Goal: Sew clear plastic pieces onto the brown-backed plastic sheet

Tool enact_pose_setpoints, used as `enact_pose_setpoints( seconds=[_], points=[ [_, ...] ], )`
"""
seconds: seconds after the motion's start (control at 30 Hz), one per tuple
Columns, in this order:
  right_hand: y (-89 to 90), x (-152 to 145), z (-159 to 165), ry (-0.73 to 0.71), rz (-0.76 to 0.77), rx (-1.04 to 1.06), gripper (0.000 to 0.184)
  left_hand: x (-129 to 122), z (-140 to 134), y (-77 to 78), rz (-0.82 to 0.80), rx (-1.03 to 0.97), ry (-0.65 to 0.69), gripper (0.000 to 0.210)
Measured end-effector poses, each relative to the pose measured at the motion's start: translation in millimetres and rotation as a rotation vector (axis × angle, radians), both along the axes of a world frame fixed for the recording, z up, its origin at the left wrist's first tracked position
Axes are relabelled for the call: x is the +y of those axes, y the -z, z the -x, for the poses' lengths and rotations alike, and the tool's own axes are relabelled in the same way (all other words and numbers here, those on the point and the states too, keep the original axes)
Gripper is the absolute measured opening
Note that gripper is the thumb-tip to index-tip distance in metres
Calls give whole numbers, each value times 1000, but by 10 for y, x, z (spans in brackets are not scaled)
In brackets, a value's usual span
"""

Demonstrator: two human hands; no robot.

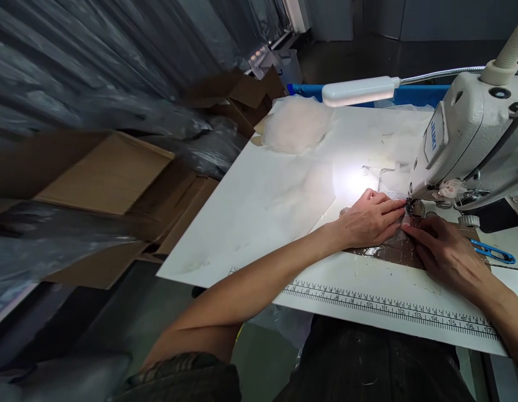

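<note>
A white sewing machine (455, 128) stands at the right, its needle area low beside my fingers. My left hand (372, 218) lies flat with fingers stretched out, the tips by the presser foot (408, 206). My right hand (443, 251) is closed, thumb and forefinger pinching the edge of a small piece of pale sheer fabric (400, 237) just in front of the foot. Much of that fabric is hidden under my hands. Beneath them is a brown, tape-covered patch (380, 252) on the table.
Blue thread snips (493, 252) lie right of my right hand. A stack of pale sheer fabric pieces (298, 124) rests at the white table's (242, 206) far corner. A lamp (359, 91) hangs above. Open cardboard boxes (104, 173) stand left. A printed ruler (388, 307) runs along the front edge.
</note>
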State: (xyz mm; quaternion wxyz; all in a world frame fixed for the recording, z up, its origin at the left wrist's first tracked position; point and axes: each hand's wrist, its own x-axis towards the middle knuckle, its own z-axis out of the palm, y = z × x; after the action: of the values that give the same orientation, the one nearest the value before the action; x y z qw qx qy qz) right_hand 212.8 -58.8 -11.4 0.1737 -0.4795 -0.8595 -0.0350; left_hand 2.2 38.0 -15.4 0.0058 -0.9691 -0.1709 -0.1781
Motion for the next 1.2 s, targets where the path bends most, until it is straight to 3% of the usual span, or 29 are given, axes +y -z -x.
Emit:
enact_pose_setpoints(
  seconds=[0.4,0.87,1.07,1.2],
  points=[
    [8,-4,-8,-15,4,32,34,24,-10,52,-1,-37,12,38],
    [26,-1,-13,-4,-49,50,31,-51,-47,-11,-62,64,-56,41],
    [34,8,-39,41,10,84,32,-29,-30,8,-137,-48,-40,34],
    [32,13,-44,65,64,148,33,-9,9,-6,-117,-156,70,28]
  ],
)
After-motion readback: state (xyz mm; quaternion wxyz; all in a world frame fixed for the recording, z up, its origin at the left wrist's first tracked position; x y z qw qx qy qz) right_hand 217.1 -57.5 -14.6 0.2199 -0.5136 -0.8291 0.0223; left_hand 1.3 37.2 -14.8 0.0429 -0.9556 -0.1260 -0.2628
